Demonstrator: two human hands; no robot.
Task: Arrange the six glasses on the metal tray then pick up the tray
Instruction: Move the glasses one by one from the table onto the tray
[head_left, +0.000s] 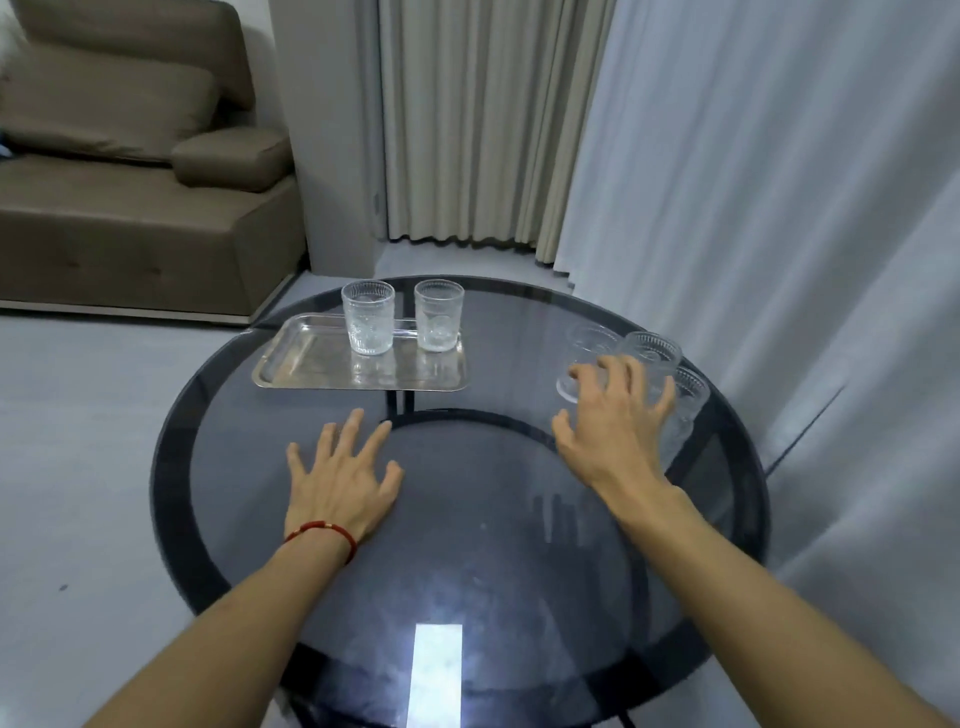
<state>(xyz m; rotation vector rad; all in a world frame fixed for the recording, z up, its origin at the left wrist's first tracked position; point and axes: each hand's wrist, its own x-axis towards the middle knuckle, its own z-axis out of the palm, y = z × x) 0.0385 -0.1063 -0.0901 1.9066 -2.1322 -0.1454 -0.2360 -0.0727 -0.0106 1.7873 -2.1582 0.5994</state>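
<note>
A metal tray (311, 364) lies on the far left part of the round glass table (467, 519). Two clear ribbed glasses stand upright on the tray's far side: one (368, 317) near the middle, one (439, 315) at the right end. Several more glasses (652, 353) cluster at the table's right edge, partly hidden by my right hand (618, 415). That hand hovers over them with fingers spread and holds nothing. My left hand (340, 478), with a red bracelet on its wrist, is flat and open above the table, just in front of the tray.
A brown sofa (130, 182) stands at the far left on the pale floor. Curtains (727, 208) hang behind and right of the table, close to its right edge. The table's dark rim (171, 467) rings the glass top.
</note>
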